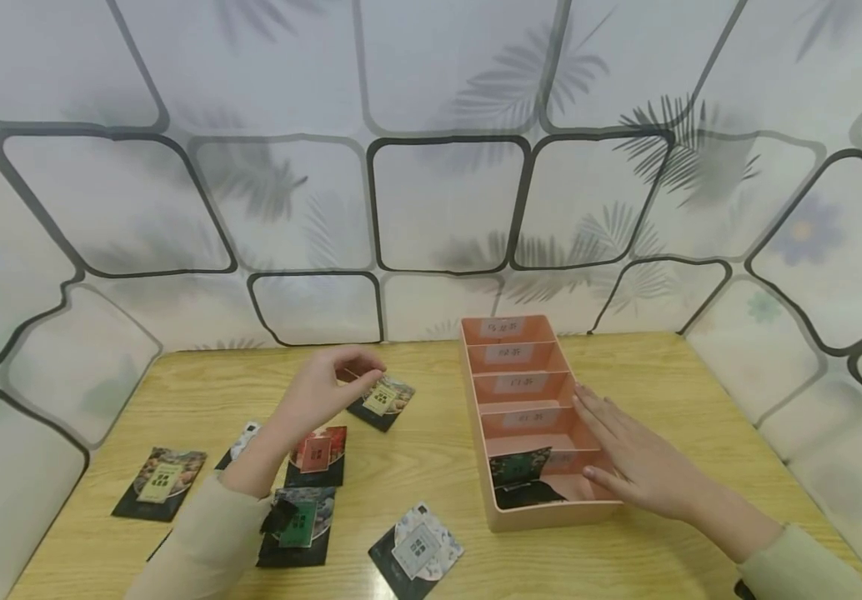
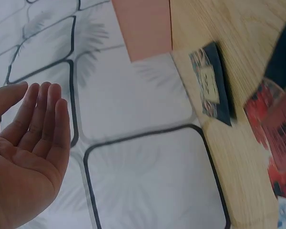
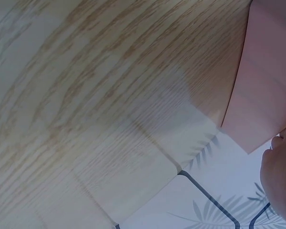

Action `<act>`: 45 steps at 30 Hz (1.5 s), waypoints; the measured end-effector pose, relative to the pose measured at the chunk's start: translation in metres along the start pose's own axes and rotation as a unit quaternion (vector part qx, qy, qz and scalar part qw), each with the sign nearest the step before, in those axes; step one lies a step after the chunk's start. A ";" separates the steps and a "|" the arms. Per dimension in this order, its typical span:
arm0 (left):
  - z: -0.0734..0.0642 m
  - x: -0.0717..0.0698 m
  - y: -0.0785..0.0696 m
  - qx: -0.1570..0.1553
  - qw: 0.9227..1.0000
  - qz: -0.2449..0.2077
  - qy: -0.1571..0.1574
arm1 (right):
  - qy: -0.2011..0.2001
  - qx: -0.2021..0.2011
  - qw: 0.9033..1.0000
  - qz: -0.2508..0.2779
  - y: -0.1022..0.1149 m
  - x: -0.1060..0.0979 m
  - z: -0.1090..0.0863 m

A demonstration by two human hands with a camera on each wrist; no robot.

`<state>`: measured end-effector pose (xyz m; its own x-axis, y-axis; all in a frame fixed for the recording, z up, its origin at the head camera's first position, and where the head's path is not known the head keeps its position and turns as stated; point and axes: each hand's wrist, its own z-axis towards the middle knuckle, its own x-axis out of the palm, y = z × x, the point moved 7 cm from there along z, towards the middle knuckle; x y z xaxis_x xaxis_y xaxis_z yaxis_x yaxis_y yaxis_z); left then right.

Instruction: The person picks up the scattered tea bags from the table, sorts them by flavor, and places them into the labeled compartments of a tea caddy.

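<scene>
My left hand [image 1: 324,390] hovers over a small dark tea packet [image 1: 386,402] with a yellow-green label. In the left wrist view that hand [image 2: 31,148] holds nothing, its fingers gently bent, and the same packet [image 2: 209,83] lies on the table apart from it. My right hand [image 1: 637,458], fingers extended, rests along the right wall of a pink divided box [image 1: 498,518]. Paper labels mark the box's compartments. Its nearest compartment holds a dark packet with green [image 1: 521,468]. In the right wrist view only part of the right hand [image 3: 281,167] shows beside the box.
More packets lie at the left and front: a yellow-labelled one [image 1: 159,483], a red one [image 1: 317,456], a green one [image 1: 298,527] and a white-grey one [image 1: 418,550]. Another white-patterned packet [image 1: 243,439] is partly behind the left forearm. A patterned cloth [image 1: 446,204] hangs behind the wooden table [image 1: 401,475].
</scene>
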<state>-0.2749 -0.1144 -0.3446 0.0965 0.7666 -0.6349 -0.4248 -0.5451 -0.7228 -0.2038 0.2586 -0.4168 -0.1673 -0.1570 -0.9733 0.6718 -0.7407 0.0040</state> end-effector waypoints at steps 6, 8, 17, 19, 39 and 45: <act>-0.010 -0.014 0.019 -0.009 1.000 0.008 -0.009 | -0.001 -0.003 1.000 -0.002 0.000 -0.001 0.000; -0.014 -0.017 0.026 -0.016 1.000 0.013 -0.010 | 0.000 -0.003 1.000 -0.001 0.000 -0.001 0.000; -0.029 -0.022 0.051 -0.038 0.999 0.016 0.000 | 0.006 -0.001 1.000 0.005 0.001 -0.001 0.001; -0.031 -0.023 0.056 -0.045 0.999 0.018 0.002 | 0.010 -0.001 1.000 0.006 0.001 -0.001 0.001; -0.045 -0.022 0.108 -0.102 0.993 0.041 0.036 | 0.014 0.003 1.000 0.009 0.002 -0.002 0.002; -0.049 -0.017 0.123 -0.134 0.989 0.018 0.064 | 0.012 0.002 1.000 0.006 0.002 -0.003 0.002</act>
<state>-0.2847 -0.2111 -0.4358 0.2067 0.7047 -0.6787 -0.1787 -0.6549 -0.7343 -0.2031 0.2560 -0.4137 -0.1419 -0.1502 -0.9784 0.6712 -0.7411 0.0164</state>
